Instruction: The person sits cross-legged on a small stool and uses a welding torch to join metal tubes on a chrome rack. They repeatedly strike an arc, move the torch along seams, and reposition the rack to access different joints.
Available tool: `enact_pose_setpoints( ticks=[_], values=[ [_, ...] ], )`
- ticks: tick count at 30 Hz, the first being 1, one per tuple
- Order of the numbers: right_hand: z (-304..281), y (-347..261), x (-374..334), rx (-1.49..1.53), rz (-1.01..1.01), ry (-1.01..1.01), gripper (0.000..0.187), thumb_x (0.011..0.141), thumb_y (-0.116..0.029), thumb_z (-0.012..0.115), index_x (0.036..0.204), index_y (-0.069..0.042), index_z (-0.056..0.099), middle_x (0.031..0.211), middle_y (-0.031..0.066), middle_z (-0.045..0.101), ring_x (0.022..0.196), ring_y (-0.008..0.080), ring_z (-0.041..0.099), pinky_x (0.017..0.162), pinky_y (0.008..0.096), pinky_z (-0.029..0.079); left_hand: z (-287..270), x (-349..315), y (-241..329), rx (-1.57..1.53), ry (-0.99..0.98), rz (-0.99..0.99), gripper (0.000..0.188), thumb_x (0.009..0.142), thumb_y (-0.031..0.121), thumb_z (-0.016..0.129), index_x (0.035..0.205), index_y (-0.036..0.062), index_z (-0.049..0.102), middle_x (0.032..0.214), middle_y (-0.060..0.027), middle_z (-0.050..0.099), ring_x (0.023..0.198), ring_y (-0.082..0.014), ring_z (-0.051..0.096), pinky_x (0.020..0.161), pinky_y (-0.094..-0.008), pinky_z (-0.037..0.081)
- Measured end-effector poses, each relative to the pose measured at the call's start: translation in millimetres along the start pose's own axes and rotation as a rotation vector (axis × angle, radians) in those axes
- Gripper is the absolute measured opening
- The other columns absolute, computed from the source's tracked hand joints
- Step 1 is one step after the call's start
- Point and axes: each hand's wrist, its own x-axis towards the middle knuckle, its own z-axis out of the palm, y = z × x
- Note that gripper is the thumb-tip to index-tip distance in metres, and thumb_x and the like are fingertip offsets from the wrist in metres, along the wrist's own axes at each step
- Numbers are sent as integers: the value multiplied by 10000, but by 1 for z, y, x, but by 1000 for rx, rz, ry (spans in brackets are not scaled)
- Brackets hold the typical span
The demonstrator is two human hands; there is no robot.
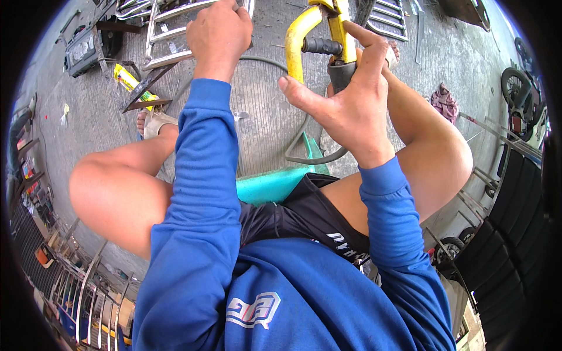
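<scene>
My left hand (219,36) is closed near the upper edge, over a shiny metal tube frame (165,36). Its fingertips are cut off or turned away, so what they grip, if anything, is hidden. My right hand (354,105) has its thumb and index finger spread wide. The index finger lies along a yellow tool (302,38) with a curved bar, a dark ribbed side handle (321,46) and a black lower end (341,75). A grey cable (293,153) loops across the ground below it.
I sit on a low turquoise seat (266,187). Beside my left foot are a yellow packet (126,79) and angled dark metal pieces (140,93). Another tube frame (386,17) lies at the far right, a crumpled cloth (445,104) nearer. A motorcycle (518,96) and long black padded panel (497,225) stand right.
</scene>
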Motion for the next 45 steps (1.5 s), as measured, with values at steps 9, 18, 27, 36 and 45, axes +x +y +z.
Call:
enact_pose_setpoints(
  ticks=[9,18,27,36,45],
  values=[
    [2,-3,3,27,60,-50,1016,690,-384,987,1447,-3,426,1238,212,631,1090,312,671,930,439,564,3,4,-17,13,-171,-86,288,967,401,694,922,131,780,851,-117,791,862,-405,752,760,-506,586],
    [4,-5,4,40,84,-62,1007,695,-392,984,1439,3,430,1222,234,647,1087,336,687,942,447,562,1,-2,-7,9,-77,-65,245,959,334,704,909,105,776,821,-133,783,834,-398,754,760,-502,585],
    [5,-4,4,43,76,-57,972,710,-371,942,1450,-10,426,1258,240,633,1084,429,704,941,485,574,-8,-4,1,9,-108,-112,225,949,299,719,886,91,777,745,-151,756,781,-390,751,758,-486,577],
    [-9,-4,10,132,117,42,1027,704,-351,1003,1429,-10,360,1048,138,626,824,176,629,718,325,542,-19,-5,9,-79,2,-132,398,943,459,752,852,72,750,758,-132,756,749,-379,737,723,-492,563],
    [-83,-7,6,398,336,275,877,853,-243,918,1447,-6,318,898,118,643,591,118,574,509,249,493,18,-185,103,-435,-692,-80,340,996,361,715,851,62,646,764,-162,718,722,-426,705,683,-545,554]
  ],
)
